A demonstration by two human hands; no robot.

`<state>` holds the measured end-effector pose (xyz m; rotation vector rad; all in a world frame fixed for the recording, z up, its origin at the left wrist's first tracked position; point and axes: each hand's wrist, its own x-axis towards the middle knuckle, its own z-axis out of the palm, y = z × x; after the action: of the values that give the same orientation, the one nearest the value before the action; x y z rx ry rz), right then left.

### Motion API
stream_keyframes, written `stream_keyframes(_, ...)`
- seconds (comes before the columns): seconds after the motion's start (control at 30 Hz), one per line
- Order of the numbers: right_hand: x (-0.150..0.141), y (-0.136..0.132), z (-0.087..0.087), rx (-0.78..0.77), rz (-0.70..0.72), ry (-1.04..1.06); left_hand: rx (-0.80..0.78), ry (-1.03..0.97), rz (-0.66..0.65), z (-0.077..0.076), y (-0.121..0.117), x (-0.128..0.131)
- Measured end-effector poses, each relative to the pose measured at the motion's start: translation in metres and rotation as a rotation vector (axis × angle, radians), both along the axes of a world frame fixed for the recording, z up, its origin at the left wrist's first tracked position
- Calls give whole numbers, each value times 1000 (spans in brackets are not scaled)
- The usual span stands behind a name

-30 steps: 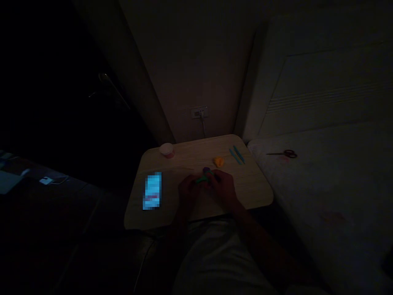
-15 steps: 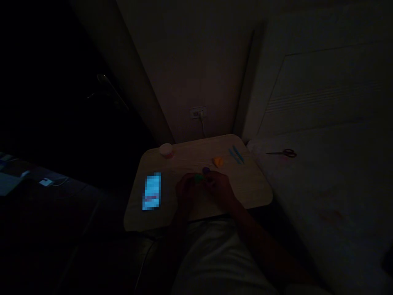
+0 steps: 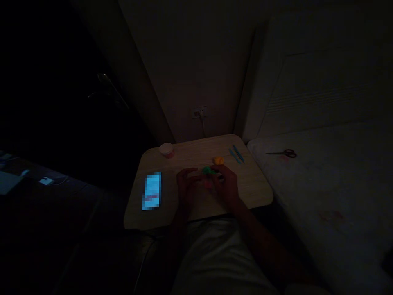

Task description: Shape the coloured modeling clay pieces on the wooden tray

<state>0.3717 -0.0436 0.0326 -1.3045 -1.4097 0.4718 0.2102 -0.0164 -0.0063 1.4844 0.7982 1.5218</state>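
Green lump (image 3: pixel 206 169) pinched in the right hand (image 3: pixel 228 184), toward the table (image 3: pixel 254 190) far edge; left hand (image 3: pixel 186 187) kinda open just beside it.

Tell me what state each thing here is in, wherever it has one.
Phone: screen lit, contents pixelated
Cup: upright
Plug: in the wall socket
Scissors: lying flat, blades apparently closed
Blue tools: lying side by side
Green piece: held at right hand's fingertips
Left hand: fingers parted

A green lump (image 3: pixel 207 169) rests in the right fingers (image 3: pixel 223 169).
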Motion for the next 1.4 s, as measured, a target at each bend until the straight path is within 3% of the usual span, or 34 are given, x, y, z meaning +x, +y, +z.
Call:
stream_keyframes(0.17,1,3,-3,-33,126,-147,28,27,55,3,-1,-1)
stream_keyframes(0.37,1,6,-2,-108,131,-226,13,108,69,9,-3,-1)
stream_keyframes(0.63,-1,9,-9,-225,127,44,-90,124,57,0,1,2)
stream_keyframes(0.9,-5,7,-12,-108,151,51,-93,221,140,3,6,-4)
stream_keyframes(1.03,-6,5,-9,-138,199,-2,-120,210,178,6,3,-4)
stream_keyframes(1.23,-6,5,-10,-135,179,-103,-36,243,92,8,2,-2)
stream_keyframes(1.4,-4,5,-11,-91,186,-232,39,333,100,10,5,-3)
